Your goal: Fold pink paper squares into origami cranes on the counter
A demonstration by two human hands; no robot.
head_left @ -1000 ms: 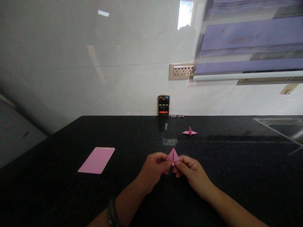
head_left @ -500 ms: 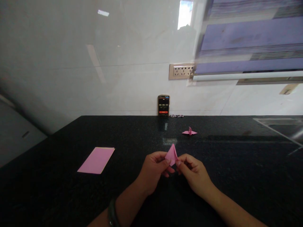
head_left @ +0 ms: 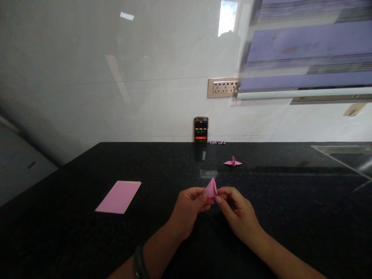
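My left hand [head_left: 188, 207] and my right hand [head_left: 236, 211] meet just above a black stone counter [head_left: 87, 240]. Between their pinched fingertips they hold a small folded pink paper piece [head_left: 212, 188], its point standing upward. Both hands are closed on it, the left from the left side, the right from the right. A dark band circles my left wrist. Further back on the counter lies a finished pink paper crane [head_left: 233, 162].
A stack of flat pink paper sheets [head_left: 119, 197] lies to the left. A phone showing a timer [head_left: 200, 130] leans against the white tiled wall, with small beads [head_left: 217, 142] beside it. A socket strip [head_left: 223, 87] is on the wall. A sink edge [head_left: 343, 157] is at right.
The pink piece has been turned and folded narrower between my fingers, its tip leaning slightly. My hands have shifted a little closer together. The timer has advanced by two seconds.
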